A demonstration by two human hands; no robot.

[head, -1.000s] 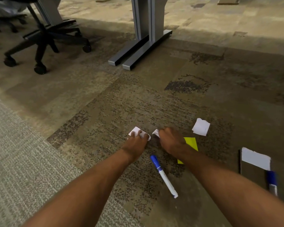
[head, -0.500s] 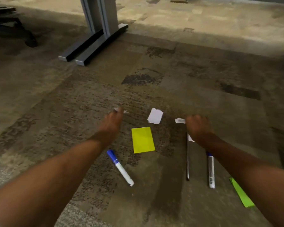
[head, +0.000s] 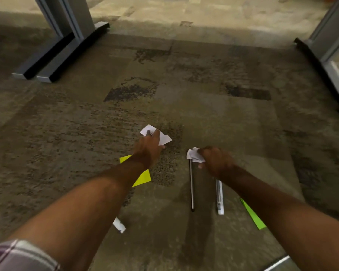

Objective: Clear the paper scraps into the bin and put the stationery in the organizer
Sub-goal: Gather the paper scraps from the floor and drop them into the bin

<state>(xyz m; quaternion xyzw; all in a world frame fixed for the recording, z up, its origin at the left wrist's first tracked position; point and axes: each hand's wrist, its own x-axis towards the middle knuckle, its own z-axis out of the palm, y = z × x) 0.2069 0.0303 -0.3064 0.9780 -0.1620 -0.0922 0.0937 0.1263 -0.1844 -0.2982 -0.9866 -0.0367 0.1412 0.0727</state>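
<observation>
My left hand [head: 150, 147] presses down on white paper scraps [head: 164, 138] on the carpet, fingers closed around them. My right hand [head: 215, 160] is shut on a small bunch of white scraps [head: 192, 154]. A yellow sticky note [head: 143, 178] lies partly under my left forearm. Below my right hand a thin dark pen [head: 191, 186] and a white marker [head: 219, 196] lie side by side. A second white marker [head: 119, 224] shows only its end beneath my left arm. A green paper strip [head: 252, 214] lies at the right. No bin or organizer is in view.
Grey desk feet [head: 45, 65] stand on the floor at the upper left. Another grey desk leg [head: 329, 45] with a dark foot runs down the right side. A pale edge [head: 276, 263] shows at the bottom right. Patterned carpet covers the floor.
My left hand moved right onto the white scrap beyond the yellow note and closed on it. My right hand still grips its scraps. The view shifted to the right.
</observation>
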